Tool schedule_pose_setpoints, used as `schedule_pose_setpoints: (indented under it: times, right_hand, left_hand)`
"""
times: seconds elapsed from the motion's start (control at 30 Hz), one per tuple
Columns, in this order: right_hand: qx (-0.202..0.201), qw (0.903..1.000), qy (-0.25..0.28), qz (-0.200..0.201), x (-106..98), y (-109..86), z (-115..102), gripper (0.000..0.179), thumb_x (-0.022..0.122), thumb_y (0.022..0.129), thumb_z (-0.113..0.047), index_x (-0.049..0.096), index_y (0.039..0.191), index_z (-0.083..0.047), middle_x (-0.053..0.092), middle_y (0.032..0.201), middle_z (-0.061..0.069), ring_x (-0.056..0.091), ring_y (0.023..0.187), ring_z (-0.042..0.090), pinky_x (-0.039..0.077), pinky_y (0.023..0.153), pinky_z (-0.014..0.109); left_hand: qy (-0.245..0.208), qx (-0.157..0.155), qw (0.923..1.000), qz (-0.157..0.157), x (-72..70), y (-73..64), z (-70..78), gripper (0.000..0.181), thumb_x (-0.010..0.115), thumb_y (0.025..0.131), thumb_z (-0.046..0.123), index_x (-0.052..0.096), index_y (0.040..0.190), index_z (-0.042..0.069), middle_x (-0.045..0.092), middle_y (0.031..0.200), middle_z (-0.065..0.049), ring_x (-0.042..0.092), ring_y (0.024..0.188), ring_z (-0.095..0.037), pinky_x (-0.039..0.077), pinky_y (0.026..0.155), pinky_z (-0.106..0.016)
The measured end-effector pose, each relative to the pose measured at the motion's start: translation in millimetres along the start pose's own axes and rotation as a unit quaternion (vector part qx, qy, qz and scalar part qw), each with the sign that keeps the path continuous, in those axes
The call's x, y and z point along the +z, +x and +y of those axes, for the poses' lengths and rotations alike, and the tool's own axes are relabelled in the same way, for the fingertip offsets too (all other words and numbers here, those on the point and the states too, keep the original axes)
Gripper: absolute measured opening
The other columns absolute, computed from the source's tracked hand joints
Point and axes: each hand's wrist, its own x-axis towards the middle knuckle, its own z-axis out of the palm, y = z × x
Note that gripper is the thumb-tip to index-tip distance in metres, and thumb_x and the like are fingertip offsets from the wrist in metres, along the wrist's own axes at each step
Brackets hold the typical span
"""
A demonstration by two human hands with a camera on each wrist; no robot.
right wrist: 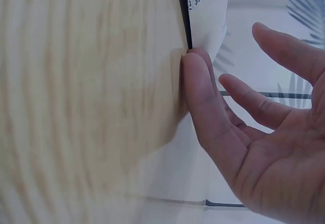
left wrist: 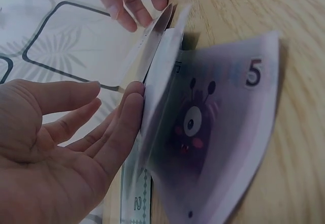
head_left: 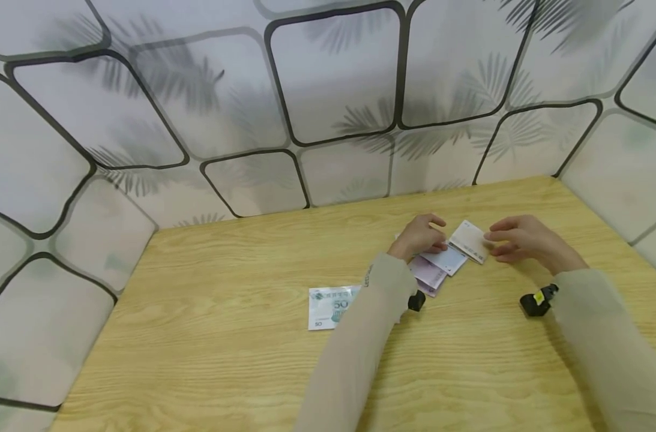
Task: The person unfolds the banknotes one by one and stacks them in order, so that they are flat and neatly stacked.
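Note:
Over a fanned pile of play banknotes, my left hand [head_left: 422, 235] lays its lower fingers against a pale bluish note [head_left: 446, 259]; thumb and index stand apart. Beneath that lies a purple note [head_left: 427, 275], which in the left wrist view bears a 5 and a one-eyed cartoon monster. A green note [left wrist: 136, 201] marked 2 peeks out there beside the palm. To the right of the pile is a beige note [head_left: 470, 240] with printed characters. My right hand [head_left: 524, 240] touches its near corner with the lower fingertips, thumb and index spread.
A green 50 note [head_left: 330, 307] lies flat on the wooden table [head_left: 209, 336], partly covered by the left sleeve [head_left: 355, 354]. Patterned white wall covering [head_left: 338, 78] rises behind and at both sides of the table. A small black camera [head_left: 535, 302] sits at the right wrist.

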Motion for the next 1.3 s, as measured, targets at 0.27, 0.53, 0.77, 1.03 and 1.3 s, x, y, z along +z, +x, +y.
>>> schedule_pose_setpoints:
  times: [0.27, 0.53, 0.77, 1.03, 1.3]
  right_hand:
    - [0.009, 0.9999, 0.006, -0.001, 3.8, 5.9, -3.0, 0.064, 0.055, 0.106, -0.015, 0.022, 0.145, 0.023, 0.067, 0.096, 0.001, 0.069, 0.08, 0.01, 0.061, 0.076, 0.032]
    - [0.0, 0.9997, 0.022, -0.006, 4.4, 7.1, -3.7, 0.062, 0.055, 0.105, -0.011, 0.022, 0.144, 0.025, 0.069, 0.092, 0.003, 0.069, 0.078, 0.009, 0.061, 0.076, 0.03]
    - [-0.008, 0.9999, 0.012, -0.005, 5.9, 3.4, -4.0, 0.059, 0.051, 0.107, -0.013, 0.024, 0.144, 0.025, 0.062, 0.114, 0.023, 0.069, 0.081, 0.01, 0.061, 0.078, 0.032]
    - [-0.011, 0.9995, 0.028, -0.001, 5.0, 3.3, 0.4, 0.063, 0.038, 0.111, -0.026, 0.02, 0.146, 0.023, 0.04, 0.137, 0.043, 0.068, 0.084, 0.01, 0.061, 0.08, 0.034]
    - [-0.018, 0.9986, 0.05, 0.008, 2.9, 2.3, -2.2, 0.069, 0.036, 0.111, -0.038, 0.024, 0.146, 0.02, 0.06, 0.12, 0.021, 0.07, 0.085, 0.013, 0.061, 0.081, 0.036]
  left_hand:
    - [0.007, 0.012, 0.9999, -0.009, 3.7, 3.5, -0.9, 0.033, 0.058, 0.098, -0.006, 0.061, 0.13, -0.003, 0.071, 0.089, -0.022, 0.072, 0.092, -0.037, 0.06, 0.074, -0.031]
    - [0.012, 0.015, 0.9997, 0.018, 8.0, 5.0, 2.1, 0.017, 0.062, 0.099, -0.001, 0.071, 0.113, -0.003, 0.072, 0.083, -0.016, 0.071, 0.077, -0.028, 0.059, 0.066, -0.028]
    - [0.015, 0.039, 0.9971, 0.064, 11.5, 7.2, 2.3, 0.012, 0.072, 0.091, -0.004, 0.074, 0.103, -0.003, 0.074, 0.078, -0.013, 0.073, 0.078, -0.031, 0.057, 0.058, -0.026]
    - [0.038, 0.058, 0.9949, 0.073, 9.0, 6.8, 2.2, 0.028, 0.072, 0.091, -0.002, 0.07, 0.119, 0.002, 0.071, 0.077, -0.005, 0.07, 0.072, -0.025, 0.053, 0.058, -0.026]
    - [0.043, 0.096, 0.992, 0.069, 5.0, 4.2, 5.2, 0.007, 0.069, 0.096, 0.003, 0.076, 0.098, 0.005, 0.069, 0.089, 0.0, 0.067, 0.079, -0.025, 0.057, 0.064, -0.031]
